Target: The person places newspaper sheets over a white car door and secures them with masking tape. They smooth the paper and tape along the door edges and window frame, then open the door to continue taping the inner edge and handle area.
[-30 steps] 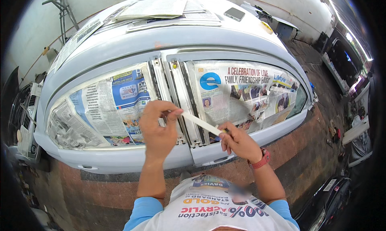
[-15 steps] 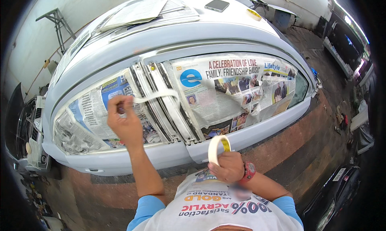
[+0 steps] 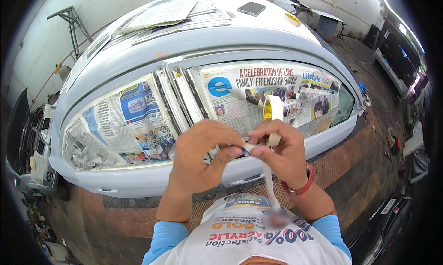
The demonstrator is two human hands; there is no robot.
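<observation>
My left hand and my right hand meet in front of the car's side, fingertips pinched together on a pale strip of masking tape. The strip hangs from the pinch down toward my shirt. My right hand also carries the masking tape roll, which stands up above its fingers. Behind my hands are the car's windows, covered with newspaper: a front sheet and a rear sheet. The bare door pillar runs between them, its lower end hidden by my left hand.
On the white car roof lie a stack of newspapers, a dark phone and another tape roll. A metal stand is by the wall. A dark car is at the lower right, another vehicle at left.
Both hands have come together in the middle. My left hand moved right, away from the rear window; my right hand rose with the roll. The tape strip, earlier stretched across the pillar, now hangs down.
</observation>
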